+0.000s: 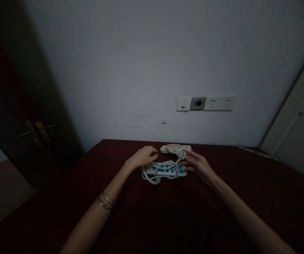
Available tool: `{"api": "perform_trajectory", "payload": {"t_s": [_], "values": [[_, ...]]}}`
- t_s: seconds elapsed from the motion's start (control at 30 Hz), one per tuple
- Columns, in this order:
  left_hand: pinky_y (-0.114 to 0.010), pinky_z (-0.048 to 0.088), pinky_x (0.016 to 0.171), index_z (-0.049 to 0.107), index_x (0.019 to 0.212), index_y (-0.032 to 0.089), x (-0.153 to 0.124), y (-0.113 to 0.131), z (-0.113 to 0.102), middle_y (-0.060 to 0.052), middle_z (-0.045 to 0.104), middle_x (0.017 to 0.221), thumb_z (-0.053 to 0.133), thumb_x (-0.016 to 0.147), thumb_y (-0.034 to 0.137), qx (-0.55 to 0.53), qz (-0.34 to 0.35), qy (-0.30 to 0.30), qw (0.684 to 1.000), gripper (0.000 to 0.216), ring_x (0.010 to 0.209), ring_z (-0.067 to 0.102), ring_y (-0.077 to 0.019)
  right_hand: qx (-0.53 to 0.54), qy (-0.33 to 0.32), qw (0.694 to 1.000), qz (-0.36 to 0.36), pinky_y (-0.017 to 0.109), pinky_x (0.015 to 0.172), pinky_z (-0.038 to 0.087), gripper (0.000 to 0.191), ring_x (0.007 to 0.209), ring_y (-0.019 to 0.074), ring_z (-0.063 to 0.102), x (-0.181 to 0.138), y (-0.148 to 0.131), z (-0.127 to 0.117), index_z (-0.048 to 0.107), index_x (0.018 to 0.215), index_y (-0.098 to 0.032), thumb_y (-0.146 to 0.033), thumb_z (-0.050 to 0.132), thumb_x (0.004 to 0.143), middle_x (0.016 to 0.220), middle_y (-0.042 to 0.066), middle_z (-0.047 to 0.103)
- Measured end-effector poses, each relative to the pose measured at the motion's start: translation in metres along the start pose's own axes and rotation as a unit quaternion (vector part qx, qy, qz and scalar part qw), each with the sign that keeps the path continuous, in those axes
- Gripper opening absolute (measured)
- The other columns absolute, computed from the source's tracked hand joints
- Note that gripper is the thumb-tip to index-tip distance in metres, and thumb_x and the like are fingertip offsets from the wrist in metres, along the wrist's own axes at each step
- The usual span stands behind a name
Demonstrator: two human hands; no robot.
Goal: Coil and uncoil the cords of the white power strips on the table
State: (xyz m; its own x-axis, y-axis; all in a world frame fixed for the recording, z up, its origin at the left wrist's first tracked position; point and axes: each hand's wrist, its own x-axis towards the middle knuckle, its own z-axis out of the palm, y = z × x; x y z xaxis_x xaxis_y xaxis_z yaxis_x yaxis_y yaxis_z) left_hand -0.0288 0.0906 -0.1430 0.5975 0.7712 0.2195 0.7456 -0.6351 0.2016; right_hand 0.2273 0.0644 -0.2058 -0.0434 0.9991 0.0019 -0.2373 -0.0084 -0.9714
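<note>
Dark red wood forms the bench [62, 211], which fills the near field and carries both forearms; the left wrist bears two thin metal bangles [104, 201]. Farther out, the left hand [142, 157] lies curled, knuckles up, over the left end of a white power strip [165, 170], its fingers bent down onto the strip and the cord there; whether they pinch the cord cannot be told at this size. The right hand [196, 164] is open, fingers extended and pointing left, its fingertips touching the right end of the same strip, beside the knot of cord at that end. The strip lies flat near the middle of the bench, blue-faced along its sockets, with a grey-white cord [155, 175] looped loosely over and around it; several loops spill onto the bench at the left front. As judged from this layout, the cord is already gathered on the strip but not neatly bound, so tidying or undoing of the loops remains open. Just behind, touching or nearly touching the first, lies a second strip [175, 148], cream-coloured, with its own cord bundled on top; neither hand holds it. Beyond the bench edge stands a pale wall [141, 70] bearing a row of outlets [206, 103]. A dark door [14, 116] with a brass handle stands far left, a light door far right.
</note>
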Motion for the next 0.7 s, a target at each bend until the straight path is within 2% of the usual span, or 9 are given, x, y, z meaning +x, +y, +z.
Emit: {"api": "perform_trajectory", "payload": {"t_s": [0.07,0.1,0.23,0.3,0.5,0.7], "values": [[-0.027,0.042,0.083,0.063,0.104,0.017,0.002,0.009,0.008,-0.007,0.064,0.106,0.049,0.083,0.037,-0.082,0.075,-0.003,0.994,0.032,0.095,0.058,-0.0175,-0.004,0.008,1.0,-0.006,0.027,0.053,0.056,0.048,0.073,0.0194,0.067,0.0,0.0,0.001,0.047,0.122,-0.015,-0.018,0.06,0.076,0.082,0.007,0.065],[-0.026,0.043,0.081,0.063,0.105,0.017,0.003,0.012,0.013,-0.007,0.064,0.104,0.052,0.082,0.039,-0.104,0.085,-0.012,0.991,0.034,0.093,0.058,-0.0171,-0.007,0.013,1.0,-0.009,0.026,0.052,0.056,0.047,0.073,0.0193,0.067,0.0,0.001,0.002,0.048,0.121,-0.015,-0.018,0.06,0.076,0.082,0.007,0.066],[-0.023,0.04,0.063,0.067,0.091,0.015,0.006,0.016,0.03,-0.004,0.067,0.08,0.049,0.084,0.04,-0.109,0.053,-0.056,0.991,0.032,0.068,0.057,-0.0134,-0.015,0.036,0.999,-0.02,0.026,0.053,0.057,0.045,0.077,0.0198,0.067,0.001,0.003,0.004,0.051,0.117,-0.016,-0.019,0.063,0.074,0.086,0.007,0.066],[-0.022,0.038,0.059,0.067,0.086,0.014,0.006,0.014,0.035,-0.003,0.065,0.073,0.045,0.086,0.039,-0.108,0.05,-0.054,0.991,0.034,0.062,0.054,-0.0114,-0.02,0.042,0.999,-0.025,0.026,0.052,0.057,0.044,0.081,0.0211,0.067,0.002,0.004,0.004,0.051,0.117,-0.016,-0.02,0.063,0.074,0.089,0.008,0.066],[-0.023,0.04,0.067,0.063,0.089,0.015,0.007,0.015,0.043,-0.005,0.064,0.084,0.042,0.089,0.034,-0.077,0.059,0.026,0.995,0.029,0.074,0.056,-0.0137,-0.048,0.071,0.995,-0.056,0.028,0.051,0.058,0.041,0.079,0.0226,0.068,0.009,0.011,0.004,0.053,0.112,-0.013,-0.023,0.065,0.074,0.087,0.009,0.067],[-0.025,0.042,0.075,0.057,0.09,0.016,0.006,0.026,0.05,-0.007,0.059,0.093,0.033,0.093,0.035,-0.048,0.071,0.09,0.992,0.031,0.083,0.056,-0.0151,-0.092,0.069,0.991,-0.07,0.022,0.042,0.053,0.035,0.069,0.0205,0.067,0.007,0.012,0.012,0.059,0.098,-0.013,-0.027,0.071,0.068,0.078,0.008,0.068]]}}
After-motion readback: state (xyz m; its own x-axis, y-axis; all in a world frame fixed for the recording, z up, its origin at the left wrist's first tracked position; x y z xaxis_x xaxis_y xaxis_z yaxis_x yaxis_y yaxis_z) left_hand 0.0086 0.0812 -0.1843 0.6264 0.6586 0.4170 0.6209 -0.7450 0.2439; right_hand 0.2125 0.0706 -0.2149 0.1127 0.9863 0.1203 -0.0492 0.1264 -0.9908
